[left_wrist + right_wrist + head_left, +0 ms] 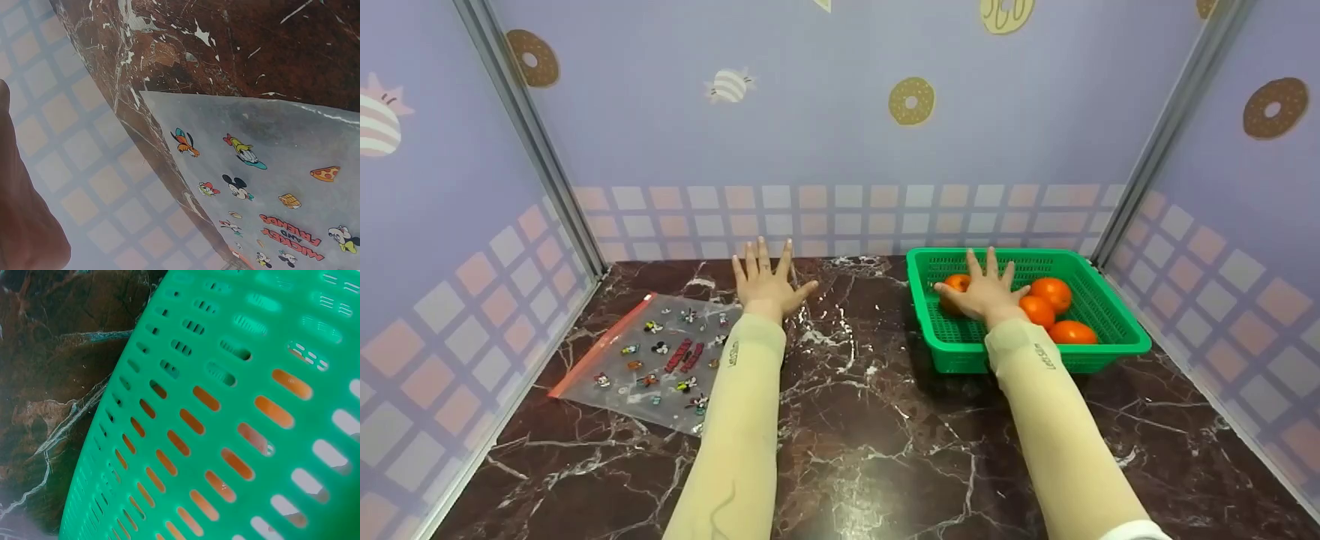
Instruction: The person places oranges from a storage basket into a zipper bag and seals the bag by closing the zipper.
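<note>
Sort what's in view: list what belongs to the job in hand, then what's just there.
Likely part of the job, being nearest the spread hands:
- Mickey and Friends plastic bag, beside the left hand
- green plastic basket, under the right hand
- oranges inside it

Just surroundings:
- marbled tabletop
- patterned wall panels
- metal corner posts

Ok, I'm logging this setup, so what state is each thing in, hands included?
Bag: lying flat, looks empty; can't tell whether its seal is closed.
Basket: upright, holding fruit.
Fruit: four showing, loose in the basket.
Left hand: open, fingers spread, holding nothing.
Right hand: open, fingers spread, holding nothing.
</note>
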Available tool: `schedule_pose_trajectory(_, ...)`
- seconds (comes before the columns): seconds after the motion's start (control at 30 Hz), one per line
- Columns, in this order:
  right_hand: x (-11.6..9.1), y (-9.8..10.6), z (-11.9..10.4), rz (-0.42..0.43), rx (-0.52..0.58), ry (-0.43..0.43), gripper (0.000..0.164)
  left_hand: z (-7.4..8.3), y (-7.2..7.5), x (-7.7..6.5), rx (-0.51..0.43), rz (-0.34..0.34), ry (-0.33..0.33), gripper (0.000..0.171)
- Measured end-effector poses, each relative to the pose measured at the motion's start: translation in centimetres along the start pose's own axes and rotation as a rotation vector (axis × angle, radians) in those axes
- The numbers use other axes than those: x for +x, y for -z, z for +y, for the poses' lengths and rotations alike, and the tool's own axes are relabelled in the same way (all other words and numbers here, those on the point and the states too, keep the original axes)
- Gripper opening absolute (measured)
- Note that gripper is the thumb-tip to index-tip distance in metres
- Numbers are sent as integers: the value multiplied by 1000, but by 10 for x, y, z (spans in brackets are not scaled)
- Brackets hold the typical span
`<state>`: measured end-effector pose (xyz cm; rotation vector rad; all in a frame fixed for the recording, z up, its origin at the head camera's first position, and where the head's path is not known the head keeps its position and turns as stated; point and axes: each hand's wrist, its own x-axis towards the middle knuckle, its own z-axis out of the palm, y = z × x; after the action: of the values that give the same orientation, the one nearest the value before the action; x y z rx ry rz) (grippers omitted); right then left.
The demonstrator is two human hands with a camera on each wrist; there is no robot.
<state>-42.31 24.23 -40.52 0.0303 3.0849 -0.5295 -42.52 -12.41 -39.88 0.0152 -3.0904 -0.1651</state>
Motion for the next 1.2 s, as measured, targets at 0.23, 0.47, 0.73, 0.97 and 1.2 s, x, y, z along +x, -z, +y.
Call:
schedule_pose_trajectory(0.23,1,5,5,-13,-2,-14,109,3,1,0,-6,-18,2,95)
schedule_pose_trajectory(0.47,-2,15,18,-12,25,-32,105,6,-2,3,-11,-34,0,96)
schedule_pose_trajectory(0.73,-7,28,38,-9,32,-48,107,11,-2,6,-42,-36,10,95)
schedule_pose_trajectory(0.97,-9,38,58,4,28,-66,114,22,1,-2,-156,-8,-11,93)
schedule_pose_trajectory(1.2,-16,48,80,-5,76,-91,107,34,-2,-2,-227,-17,-11,92)
